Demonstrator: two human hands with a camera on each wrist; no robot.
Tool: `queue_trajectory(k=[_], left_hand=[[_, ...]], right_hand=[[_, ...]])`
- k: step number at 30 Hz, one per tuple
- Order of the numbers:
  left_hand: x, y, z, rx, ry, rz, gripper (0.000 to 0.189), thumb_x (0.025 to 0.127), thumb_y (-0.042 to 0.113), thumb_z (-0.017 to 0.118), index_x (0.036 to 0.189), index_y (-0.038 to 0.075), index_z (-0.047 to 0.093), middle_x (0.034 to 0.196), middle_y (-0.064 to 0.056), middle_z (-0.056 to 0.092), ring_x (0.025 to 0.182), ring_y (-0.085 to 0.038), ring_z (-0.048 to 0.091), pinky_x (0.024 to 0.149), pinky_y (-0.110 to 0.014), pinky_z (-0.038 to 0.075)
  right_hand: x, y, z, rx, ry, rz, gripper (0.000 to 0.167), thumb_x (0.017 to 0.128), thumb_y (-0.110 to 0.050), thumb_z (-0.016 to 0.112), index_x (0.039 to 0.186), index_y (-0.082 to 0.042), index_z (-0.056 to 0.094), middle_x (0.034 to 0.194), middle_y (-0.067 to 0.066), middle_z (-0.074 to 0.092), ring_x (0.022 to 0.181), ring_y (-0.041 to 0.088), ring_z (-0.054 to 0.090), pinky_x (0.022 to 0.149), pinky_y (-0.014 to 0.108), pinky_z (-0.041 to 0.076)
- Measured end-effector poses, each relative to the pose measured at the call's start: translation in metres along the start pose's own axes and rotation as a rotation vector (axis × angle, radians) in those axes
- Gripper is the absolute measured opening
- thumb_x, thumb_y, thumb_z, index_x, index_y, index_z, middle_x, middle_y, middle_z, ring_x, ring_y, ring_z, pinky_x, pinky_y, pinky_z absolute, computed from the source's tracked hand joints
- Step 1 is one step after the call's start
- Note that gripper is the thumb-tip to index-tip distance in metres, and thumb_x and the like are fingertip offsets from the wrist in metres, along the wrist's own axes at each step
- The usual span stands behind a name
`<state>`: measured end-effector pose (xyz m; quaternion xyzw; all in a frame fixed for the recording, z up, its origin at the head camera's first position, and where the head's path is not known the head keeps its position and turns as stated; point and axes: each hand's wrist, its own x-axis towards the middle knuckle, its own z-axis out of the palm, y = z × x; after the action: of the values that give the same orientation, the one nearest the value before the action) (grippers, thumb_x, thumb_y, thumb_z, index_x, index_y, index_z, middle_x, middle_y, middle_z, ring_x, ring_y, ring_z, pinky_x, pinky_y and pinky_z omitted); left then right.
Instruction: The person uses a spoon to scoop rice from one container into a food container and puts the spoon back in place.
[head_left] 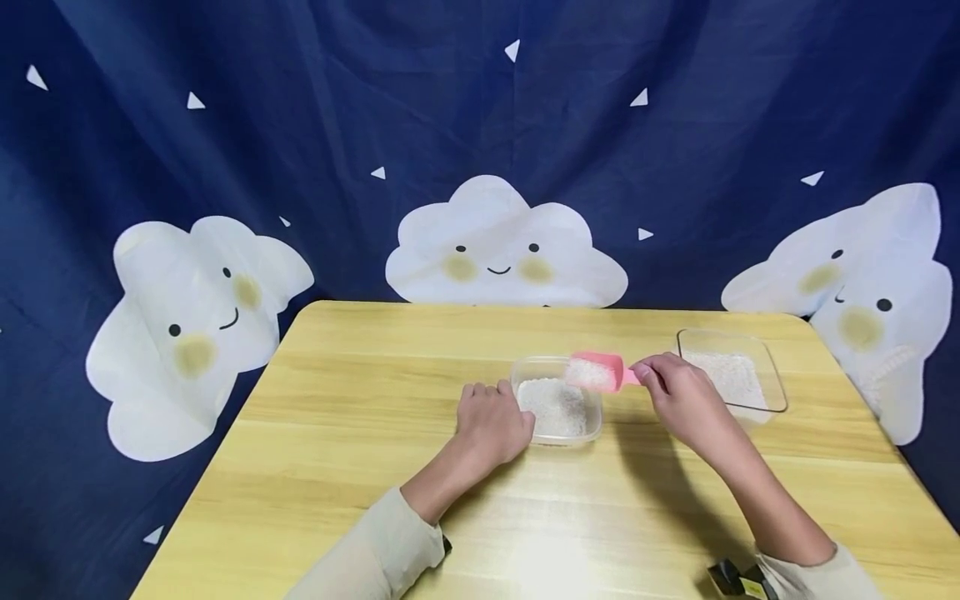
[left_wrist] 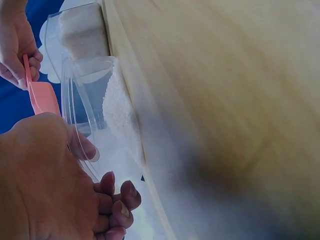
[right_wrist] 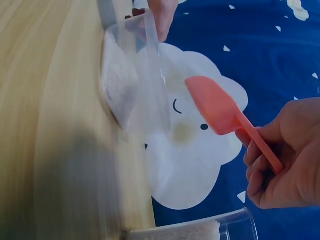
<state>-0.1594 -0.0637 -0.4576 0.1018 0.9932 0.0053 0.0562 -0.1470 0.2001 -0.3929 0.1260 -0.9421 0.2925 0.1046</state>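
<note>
Two sleeves (head_left: 375, 546), two hands (head_left: 491, 425) (head_left: 686, 400), one pink scoop (head_left: 611, 369), two clear containers (head_left: 595, 417) (head_left: 770, 379)

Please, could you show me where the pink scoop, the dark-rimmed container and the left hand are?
Pink scoop (right_wrist: 212, 105), right wrist view: its bowl.
Dark-rimmed container (head_left: 757, 408), head view: its front rim.
Left hand (head_left: 493, 422), head view: the back of the hand.

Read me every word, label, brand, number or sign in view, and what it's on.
Nothing readable in any view.
Yellow patch on the black wrist device: any print is too small to read.
Pink scoop, left container, right container: no lettering visible.
</note>
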Motion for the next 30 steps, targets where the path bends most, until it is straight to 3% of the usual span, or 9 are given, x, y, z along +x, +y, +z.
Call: queue_trajectory(k=[13, 22, 30], left_hand=[[0.001, -0.001, 0.0, -0.001, 0.003, 0.001, 0.041, 0.1, 0.043, 0.037, 0.1, 0.006, 0.053, 0.082, -0.007, 0.059, 0.078, -0.025, 0.049, 0.086, -0.038, 0.038], [0.001, -0.001, 0.0, -0.009, 0.006, 0.005, 0.041, 0.1, 0.044, 0.038, 0.101, 0.005, 0.053, 0.084, -0.008, 0.061, 0.08, -0.026, 0.051, 0.085, -0.039, 0.038], [-0.001, -0.001, -0.001, -0.004, -0.001, 0.002, 0.043, 0.101, 0.045, 0.037, 0.101, 0.005, 0.053, 0.086, -0.009, 0.061, 0.081, -0.026, 0.051, 0.085, -0.038, 0.039]], right_hand=[[0.001, -0.006, 0.01, -0.045, 0.025, -0.039, 0.023, 0.104, -0.012, 0.058, 0.1, 0.004, 0.074, 0.094, 0.017, 0.071, 0.093, 0.037, 0.068, 0.088, 0.057, 0.053], [0.0, -0.009, 0.018, -0.098, 0.094, -0.07, 0.018, 0.102, -0.008, 0.061, 0.093, 0.003, 0.073, 0.088, 0.015, 0.07, 0.091, 0.035, 0.066, 0.084, 0.054, 0.054], [-0.003, -0.015, 0.027, -0.133, 0.161, -0.161, 0.012, 0.097, -0.003, 0.066, 0.088, 0.003, 0.072, 0.082, 0.013, 0.068, 0.082, 0.034, 0.063, 0.078, 0.048, 0.053]])
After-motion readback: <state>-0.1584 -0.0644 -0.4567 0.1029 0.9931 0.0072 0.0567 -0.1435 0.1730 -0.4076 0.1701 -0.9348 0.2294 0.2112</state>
